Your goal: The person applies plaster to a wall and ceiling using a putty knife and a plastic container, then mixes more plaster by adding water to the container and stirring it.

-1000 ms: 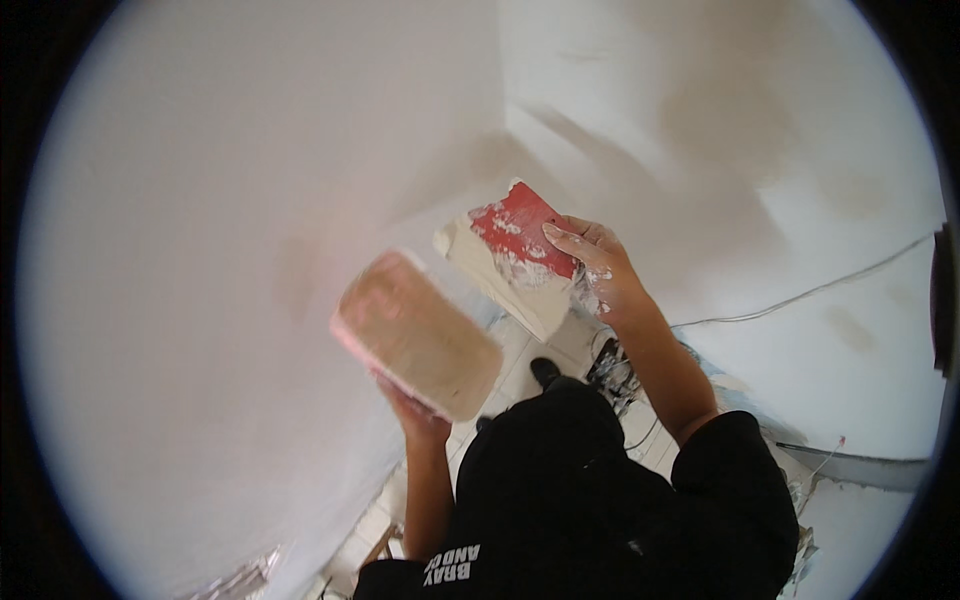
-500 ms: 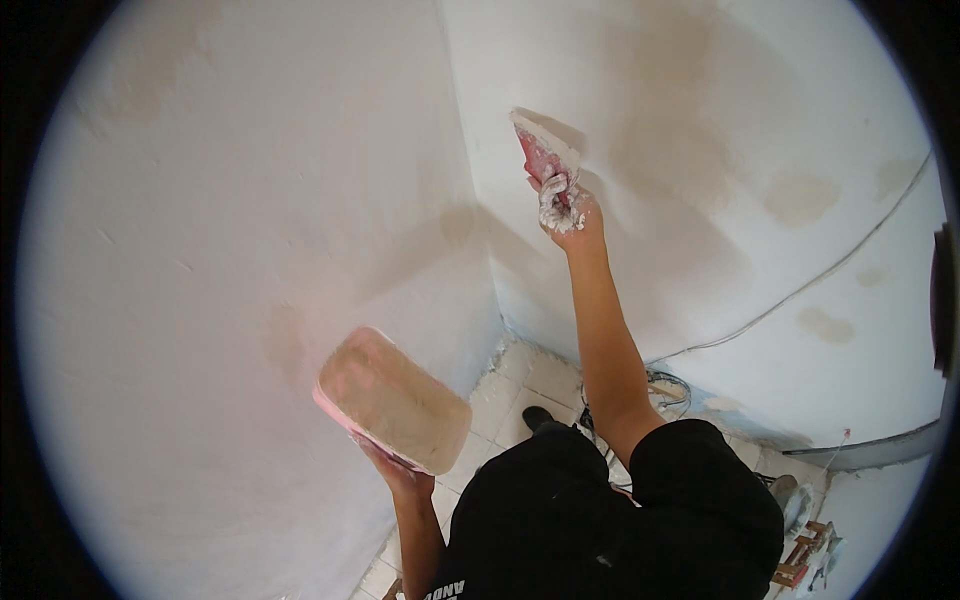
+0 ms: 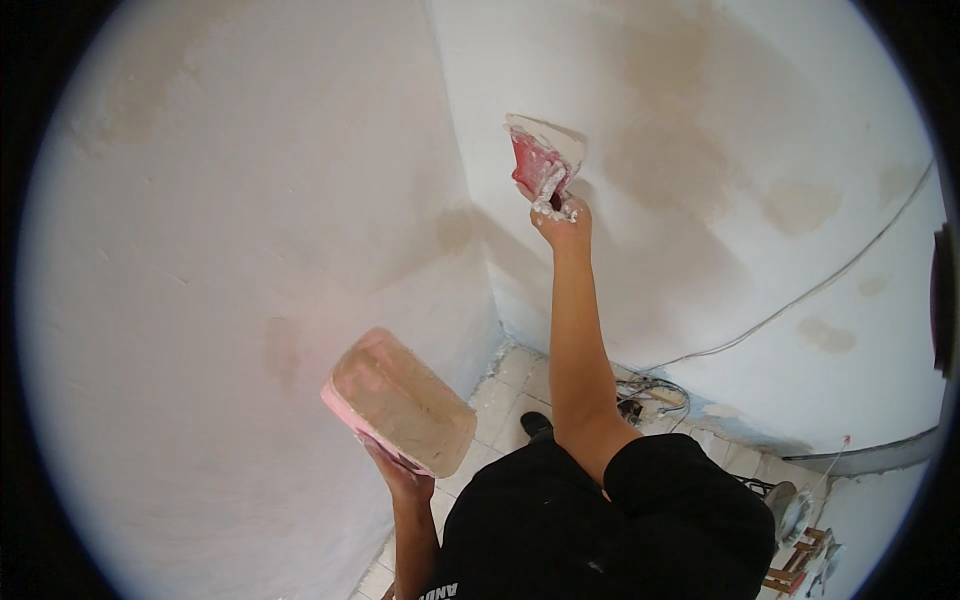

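Note:
My left hand (image 3: 400,475) supports a pink, round-cornered rectangular tub (image 3: 345,412) by its lower edge, fingers partly hidden beneath it. Beige plaster covers the tub's broad upturned face. Out at arm's length, my right hand (image 3: 563,218) grips a red putty knife (image 3: 538,162) whose wide blade is coated in pale plaster. The blade is at the surface of the right-hand wall (image 3: 740,290), close to the corner; whether it presses on the wall I cannot tell. Wet plaster clings to the fingers and wrist of this hand.
The left wall (image 3: 200,350) meets the right one in a vertical corner. Damp-looking patches (image 3: 800,205) mark the right wall, and a thin cable (image 3: 800,292) droops across it. Coiled cords (image 3: 665,395) lie on the tiled floor (image 3: 500,405). A wooden frame (image 3: 805,555) stands at lower right.
My right hand and forearm have shifted slightly left, and the putty knife has turned so more of its blade and red part show. The tub has moved a little right.

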The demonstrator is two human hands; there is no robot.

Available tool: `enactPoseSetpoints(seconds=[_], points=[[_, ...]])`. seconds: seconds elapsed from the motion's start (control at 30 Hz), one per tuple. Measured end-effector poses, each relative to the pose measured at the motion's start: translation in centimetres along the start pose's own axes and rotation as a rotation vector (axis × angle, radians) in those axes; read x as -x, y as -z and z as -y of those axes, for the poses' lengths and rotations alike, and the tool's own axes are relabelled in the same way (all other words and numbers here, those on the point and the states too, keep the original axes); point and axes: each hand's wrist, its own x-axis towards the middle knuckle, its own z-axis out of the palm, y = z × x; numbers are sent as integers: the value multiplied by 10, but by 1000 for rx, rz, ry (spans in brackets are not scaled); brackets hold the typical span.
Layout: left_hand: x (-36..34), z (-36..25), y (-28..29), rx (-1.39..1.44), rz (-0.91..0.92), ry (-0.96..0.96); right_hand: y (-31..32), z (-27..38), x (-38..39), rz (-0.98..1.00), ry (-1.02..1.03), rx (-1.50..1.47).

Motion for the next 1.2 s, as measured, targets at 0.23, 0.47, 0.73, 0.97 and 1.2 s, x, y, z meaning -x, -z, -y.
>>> enactPoseSetpoints(seconds=[0.23,0.47,0.73,0.97,1.2], points=[[-26,-3,20,108,65,174,-1,0,20,12,-158,-272],[-19,-2,9,36,78,133,20,6,61,26,110,360],[-17,4,4,-12,67,96,-4,-12,109,118,375,947],[-14,11,3,24,64,105,-34,-16,109,328,383,1355],[-13,20,8,56,31,114,-82,-45,116,769,1112,2408]])
